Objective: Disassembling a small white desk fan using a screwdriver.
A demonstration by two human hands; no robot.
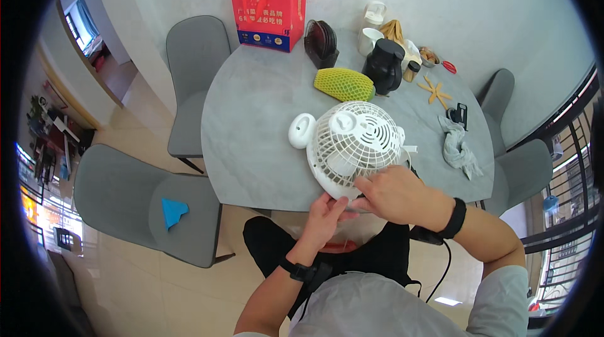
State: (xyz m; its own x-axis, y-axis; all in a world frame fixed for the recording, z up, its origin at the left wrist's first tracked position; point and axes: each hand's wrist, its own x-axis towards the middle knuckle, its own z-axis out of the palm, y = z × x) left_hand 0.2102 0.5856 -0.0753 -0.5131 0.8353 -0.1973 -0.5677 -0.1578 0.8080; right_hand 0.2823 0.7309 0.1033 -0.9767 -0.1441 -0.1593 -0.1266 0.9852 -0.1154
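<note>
A white fan (360, 139) with a round grille lies at the near edge of the table, grille upward. Its rounded white base (302, 131) sticks out on the left. My left hand (324, 216) grips the fan's near rim, thumb and fingers closed at its lower edge. Just right of it, my right hand (396, 192) is curled over the near right part of the rim. Its fingers are bent together and pressed down there. Whatever they hold, if anything, is hidden behind the hand.
Behind the fan on the grey table (251, 110) are a green fruit in yellow netting (344, 85), a black jug (384, 66), a dark coaster rack (321, 44) and a red bag (269, 10). A grey cloth (460, 146) lies right. Grey chairs (129, 173) surround the table.
</note>
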